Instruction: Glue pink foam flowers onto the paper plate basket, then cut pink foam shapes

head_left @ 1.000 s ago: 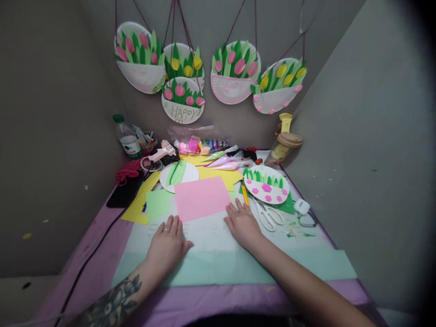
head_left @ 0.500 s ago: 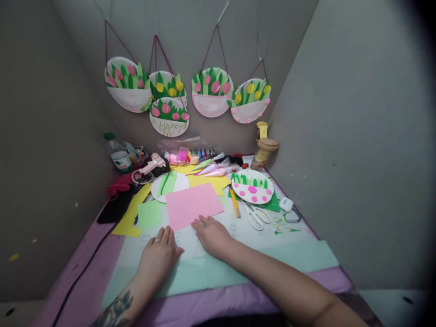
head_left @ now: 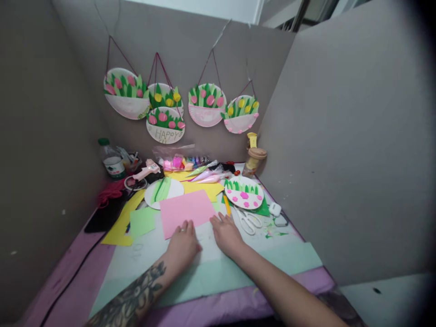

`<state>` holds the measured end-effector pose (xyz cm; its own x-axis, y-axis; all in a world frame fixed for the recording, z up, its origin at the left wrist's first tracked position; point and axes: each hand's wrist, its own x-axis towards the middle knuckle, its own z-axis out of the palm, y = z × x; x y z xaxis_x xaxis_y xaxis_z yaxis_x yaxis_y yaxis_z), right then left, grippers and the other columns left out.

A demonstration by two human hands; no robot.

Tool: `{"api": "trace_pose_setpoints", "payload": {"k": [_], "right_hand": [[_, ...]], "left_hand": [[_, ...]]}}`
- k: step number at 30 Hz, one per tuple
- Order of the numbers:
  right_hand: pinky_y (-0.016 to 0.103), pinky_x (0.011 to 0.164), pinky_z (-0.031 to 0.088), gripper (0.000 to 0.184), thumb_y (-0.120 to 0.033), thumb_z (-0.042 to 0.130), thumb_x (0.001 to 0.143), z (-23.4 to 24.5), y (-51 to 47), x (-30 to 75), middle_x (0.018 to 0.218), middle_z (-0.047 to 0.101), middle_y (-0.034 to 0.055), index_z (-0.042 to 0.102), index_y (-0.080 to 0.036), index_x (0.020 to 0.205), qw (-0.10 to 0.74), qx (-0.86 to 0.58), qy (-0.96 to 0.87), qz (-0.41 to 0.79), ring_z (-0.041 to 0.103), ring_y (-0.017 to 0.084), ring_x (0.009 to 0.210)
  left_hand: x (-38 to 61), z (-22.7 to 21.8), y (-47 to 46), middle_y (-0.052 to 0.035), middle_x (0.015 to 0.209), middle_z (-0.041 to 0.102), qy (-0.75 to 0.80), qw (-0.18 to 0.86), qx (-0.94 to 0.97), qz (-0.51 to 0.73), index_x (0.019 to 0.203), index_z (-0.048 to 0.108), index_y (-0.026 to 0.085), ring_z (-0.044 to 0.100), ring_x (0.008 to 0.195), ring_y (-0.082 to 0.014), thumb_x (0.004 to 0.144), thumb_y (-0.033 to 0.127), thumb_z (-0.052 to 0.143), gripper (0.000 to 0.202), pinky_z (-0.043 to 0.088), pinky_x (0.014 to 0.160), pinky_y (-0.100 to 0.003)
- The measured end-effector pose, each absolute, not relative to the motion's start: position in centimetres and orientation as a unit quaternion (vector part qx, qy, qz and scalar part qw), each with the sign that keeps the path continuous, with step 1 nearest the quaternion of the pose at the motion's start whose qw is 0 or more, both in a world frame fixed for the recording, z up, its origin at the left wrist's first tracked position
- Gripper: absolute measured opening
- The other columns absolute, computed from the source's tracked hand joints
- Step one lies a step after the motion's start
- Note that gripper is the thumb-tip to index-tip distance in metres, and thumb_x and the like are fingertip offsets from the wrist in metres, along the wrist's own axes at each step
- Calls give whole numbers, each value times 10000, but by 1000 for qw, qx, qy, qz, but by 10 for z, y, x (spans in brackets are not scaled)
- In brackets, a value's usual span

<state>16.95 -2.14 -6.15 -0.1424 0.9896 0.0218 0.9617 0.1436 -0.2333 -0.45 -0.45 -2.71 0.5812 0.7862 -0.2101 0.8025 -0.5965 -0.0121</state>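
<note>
A pink sheet of paper (head_left: 185, 209) lies flat in the middle of the table. My left hand (head_left: 184, 243) rests palm down with fingers stretched out, its fingertips on the sheet's near edge. My right hand (head_left: 225, 231) lies flat too, fingers spread, touching the sheet's near right corner. Neither hand holds anything. A yellow pencil (head_left: 227, 205) lies just beyond my right hand. White scissors (head_left: 248, 220) lie to its right.
A paper plate with green leaves and pink flowers (head_left: 244, 195), a plate with green strips (head_left: 162, 191), green (head_left: 142, 221) and yellow paper (head_left: 119, 227), a pink glue gun (head_left: 145, 171), a bottle (head_left: 111, 160) and a cup (head_left: 255, 159) crowd the table. Flower plates (head_left: 165, 122) hang on the cardboard wall.
The view has tilted up and pulled back. My left hand moved right to the pink sheet's near edge; my right hand shifted right to its near right corner.
</note>
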Motion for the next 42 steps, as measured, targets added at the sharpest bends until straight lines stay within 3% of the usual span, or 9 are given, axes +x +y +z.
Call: {"api": "trace_pose_setpoints", "payload": {"k": [5,15,23,30,33,36,39,42], "right_hand": [[466,1099,269,429,-155,393,894,-64,-24,172,1337,551,82,536,-143,1298,98,-644,-755,70,382,300,1323],[421,1079,319,395,-167,429,885,-65,-17,121,1282,587,138,548,-93,1255,109,-539,-832,77,472,271,1257],[391,1022,400,407,-169,468,842,-62,-8,84,1274,592,135,554,-96,1233,134,-418,-892,112,488,271,1238],[446,1092,305,502,-122,422,829,-64,-17,149,1378,498,137,486,-99,1326,124,-547,-816,140,389,263,1328],[451,1082,309,474,-123,420,827,-56,-21,168,1338,536,150,529,-84,1286,116,-580,-794,140,412,278,1309],[371,1000,397,366,-188,401,871,-36,-15,205,1158,668,113,640,-142,1145,161,-629,-750,124,556,251,1164],[293,850,457,351,-270,366,913,-6,8,274,1105,689,93,672,-190,1064,233,-767,-594,65,628,211,1000],[258,759,445,297,-239,437,877,15,46,346,1004,712,104,674,-169,1043,186,-859,-473,59,635,207,941]], "left_hand": [[7,-39,5,-160,1472,353,390,87,916,-44,1387,398,65,321,1362,-282,868,309,497,582,355,1052,-433],[-67,-36,-31,-131,1477,307,521,41,847,-94,1394,401,93,311,1366,-276,863,266,486,565,382,1030,-465],[-69,-40,-39,-211,1419,386,580,-5,808,-100,1351,451,32,372,1324,-331,845,362,535,610,379,1023,-469],[-68,-37,-38,-262,1339,482,584,-40,806,-94,1290,509,-17,463,1244,-371,836,376,556,603,429,959,-472],[-66,-35,-34,-265,1273,549,579,-52,809,-90,1223,571,-16,535,1166,-362,861,359,526,523,465,904,-456],[-67,-37,-32,-259,1244,574,576,-55,811,-83,1184,599,-10,555,1141,-354,888,329,479,466,483,875,-450],[-70,-42,-35,-262,1286,538,578,-54,810,-81,1220,573,-14,530,1176,-356,888,310,473,474,479,893,-460],[-72,-44,-39,-258,1320,504,580,-49,809,-80,1247,553,-6,506,1208,-350,887,291,470,474,463,927,-471]]}}
